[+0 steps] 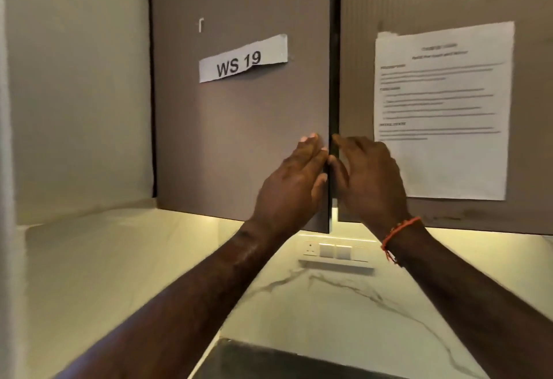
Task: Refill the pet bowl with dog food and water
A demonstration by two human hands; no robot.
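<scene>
Two brown wall-cupboard doors meet at a dark vertical gap. My left hand [294, 181] lies on the right edge of the left door [239, 127], fingers curled round that edge, and the door stands slightly out from the cupboard. My right hand [363, 178] rests at the left edge of the right door [443, 1], its fingertips in the gap. An orange cord bracelet circles my right wrist. No pet bowl, dog food or water shows in the head view.
A paper label reading WS 19 [244, 58] is stuck on the left door, a printed sheet [443, 109] on the right one. Below are a marble backsplash with a socket and switch panel [336, 251], a dark counter surface [269, 360] and a pale side wall [77, 94].
</scene>
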